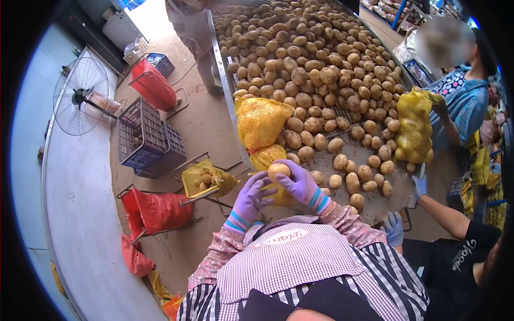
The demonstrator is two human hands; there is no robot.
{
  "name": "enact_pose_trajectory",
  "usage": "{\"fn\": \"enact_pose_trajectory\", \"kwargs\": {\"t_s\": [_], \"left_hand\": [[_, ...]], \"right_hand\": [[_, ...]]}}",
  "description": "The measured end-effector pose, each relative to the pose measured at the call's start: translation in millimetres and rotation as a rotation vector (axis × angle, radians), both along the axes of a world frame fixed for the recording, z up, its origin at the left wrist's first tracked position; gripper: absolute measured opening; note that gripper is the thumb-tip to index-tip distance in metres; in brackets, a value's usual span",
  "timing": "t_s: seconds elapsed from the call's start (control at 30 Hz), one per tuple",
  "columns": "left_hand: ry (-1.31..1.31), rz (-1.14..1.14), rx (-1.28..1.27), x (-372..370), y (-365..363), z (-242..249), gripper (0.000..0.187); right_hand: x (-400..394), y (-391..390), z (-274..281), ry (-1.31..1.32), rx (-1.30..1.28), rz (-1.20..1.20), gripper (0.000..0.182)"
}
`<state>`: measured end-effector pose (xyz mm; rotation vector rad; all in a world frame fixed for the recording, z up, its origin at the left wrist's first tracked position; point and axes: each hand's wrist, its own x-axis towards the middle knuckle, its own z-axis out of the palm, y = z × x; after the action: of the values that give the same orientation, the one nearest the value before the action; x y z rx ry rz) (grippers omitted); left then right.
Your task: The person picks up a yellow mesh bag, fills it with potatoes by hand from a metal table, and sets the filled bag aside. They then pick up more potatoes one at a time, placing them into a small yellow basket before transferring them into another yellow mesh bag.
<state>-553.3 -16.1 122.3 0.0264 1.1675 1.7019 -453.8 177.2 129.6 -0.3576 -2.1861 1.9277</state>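
A single pale brown potato (279,172) is gripped by my right hand (302,187), in a purple glove with blue cuff bands. Close to its left side is my left hand (250,199), gloved alike, its fingers apart and holding nothing I can see. Just beyond my hands, a yellow mesh bag (262,122) rests at the near left corner of the sorting table (342,143). More yellow mesh hangs below the potato, partly hidden by my hands. Many loose potatoes (310,75) are heaped on the table, thinning out toward me.
A co-worker on the right is by a filled yellow mesh bag (415,125); another person's blue-gloved hands (394,227) are at lower right. Left stand a framed yellow sack (205,179) with potatoes, red sacks (160,209), dark crates (142,136) and a fan (80,96).
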Motion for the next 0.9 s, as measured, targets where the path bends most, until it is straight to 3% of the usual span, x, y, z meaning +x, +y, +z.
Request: {"fn": "enact_pose_trajectory", "kwargs": {"t_s": [0.07, 0.13, 0.27, 0.37, 0.53, 0.73, 0.9], "left_hand": [[-0.018, 0.021, 0.128, -6, -11, 1, 0.061], [-0.045, 0.071, 0.190, -16, -29, 7, 0.066], [-0.200, 0.235, 0.461, -46, -94, -23, 0.057], [-0.191, 0.509, 0.378, -62, -158, -60, 0.045], [-0.338, 0.994, 0.467, -104, -286, -124, 0.044], [-0.269, 1.324, 0.421, -181, -424, -118, 0.035], [-0.178, 1.318, 0.482, -217, -461, -112, 0.038]], "right_hand": [[-19, -29, 5, -0.007, 0.054, 0.056, 0.058], [-37, -59, 16, 0.036, 0.497, 0.116, 0.065], [-66, -108, 32, 0.003, 0.302, 0.279, 0.070], [-83, -132, 21, -0.002, 0.389, 0.324, 0.069], [-99, -154, 14, -0.076, 0.328, 0.348, 0.058], [-97, -156, 6, -0.104, 0.284, 0.265, 0.050], [-85, -149, 2, -0.193, 0.225, 0.130, 0.047]]}}
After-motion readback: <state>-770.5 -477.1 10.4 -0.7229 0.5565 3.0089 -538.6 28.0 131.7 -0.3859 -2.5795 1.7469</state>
